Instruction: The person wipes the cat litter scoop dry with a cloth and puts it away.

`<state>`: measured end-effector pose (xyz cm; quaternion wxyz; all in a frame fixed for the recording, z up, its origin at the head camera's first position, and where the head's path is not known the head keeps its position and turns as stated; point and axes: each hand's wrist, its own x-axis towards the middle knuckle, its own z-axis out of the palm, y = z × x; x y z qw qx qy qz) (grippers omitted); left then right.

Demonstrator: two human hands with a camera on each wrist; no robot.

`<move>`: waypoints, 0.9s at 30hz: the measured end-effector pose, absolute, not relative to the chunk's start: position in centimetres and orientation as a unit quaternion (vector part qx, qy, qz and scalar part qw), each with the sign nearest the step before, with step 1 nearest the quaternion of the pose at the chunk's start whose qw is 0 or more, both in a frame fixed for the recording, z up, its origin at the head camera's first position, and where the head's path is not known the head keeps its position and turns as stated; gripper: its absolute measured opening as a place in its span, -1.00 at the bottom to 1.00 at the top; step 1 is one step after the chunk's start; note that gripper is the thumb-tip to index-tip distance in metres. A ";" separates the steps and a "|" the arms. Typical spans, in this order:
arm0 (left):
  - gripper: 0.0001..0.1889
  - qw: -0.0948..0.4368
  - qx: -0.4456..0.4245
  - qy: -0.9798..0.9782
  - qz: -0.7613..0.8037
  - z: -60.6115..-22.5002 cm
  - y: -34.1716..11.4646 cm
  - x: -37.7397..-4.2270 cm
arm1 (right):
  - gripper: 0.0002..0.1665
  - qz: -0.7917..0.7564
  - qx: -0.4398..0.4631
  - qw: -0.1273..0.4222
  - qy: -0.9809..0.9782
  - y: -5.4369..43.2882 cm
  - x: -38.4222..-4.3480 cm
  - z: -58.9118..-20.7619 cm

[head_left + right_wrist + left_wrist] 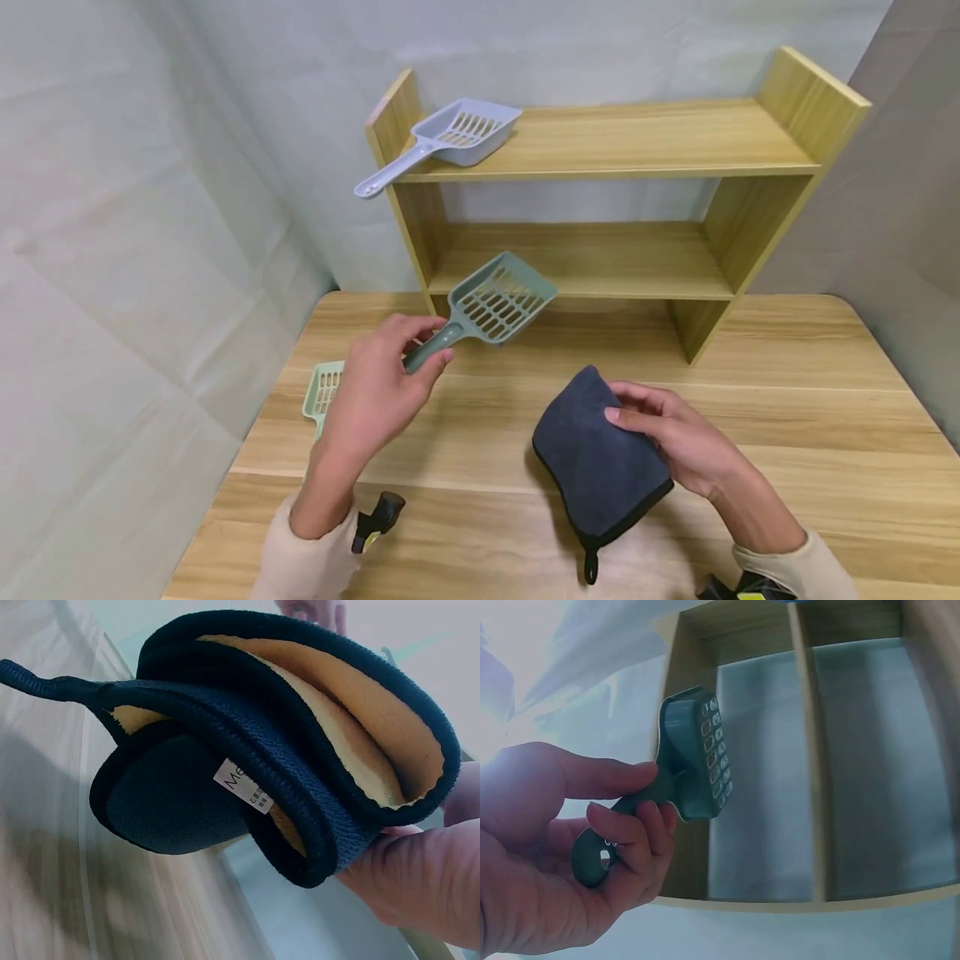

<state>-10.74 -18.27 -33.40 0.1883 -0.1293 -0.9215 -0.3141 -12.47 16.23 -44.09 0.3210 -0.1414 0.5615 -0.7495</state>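
My left hand (378, 387) grips a dark green slotted litter scoop (501, 298) by its handle, thumb on one side and fingers curled on the other. The scoop is held up in front of the shelf, its basket pointing away to the right. In my right hand (686, 437) is a folded dark navy cloth (600, 454), pinched at its right side between thumb and fingers above the table. The right wrist view shows the cloth's (285, 742) folded layers, tan inner side, black edging, hanging loop and a white label (244, 785).
A wooden two-tier shelf (630, 137) stands at the back of the table (817, 433). On its top left lies a grey-lilac litter scoop (468, 133), handle overhanging the front edge. A pale green scoop (322, 392) lies on the table at left, partly hidden behind my left forearm.
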 end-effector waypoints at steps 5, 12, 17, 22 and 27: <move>-0.68 0.191 -0.135 -0.926 -0.297 -31.6 -18.4 -10.4 | -0.61 -0.750 -0.144 0.321 0.559 16.4 -12.3 -44.2; -0.70 0.208 -0.164 -0.919 -0.291 -29.2 -18.6 -10.3 | -0.61 -0.749 -0.144 0.315 0.565 16.4 -12.2 -44.2; -0.72 0.222 -0.176 -0.917 -0.282 -27.5 -18.5 -10.2 | -0.61 -0.748 -0.147 0.315 0.565 16.4 -12.2 -44.1; -0.72 0.223 -0.179 -0.913 -0.290 -25.8 -18.2 -10.3 | -0.60 -0.750 -0.157 0.316 0.560 16.4 -12.3 -44.1; -0.74 0.226 -0.181 -0.913 -0.288 -24.0 -17.9 -10.7 | -0.60 -0.751 -0.156 0.316 0.559 16.4 -12.2 -44.1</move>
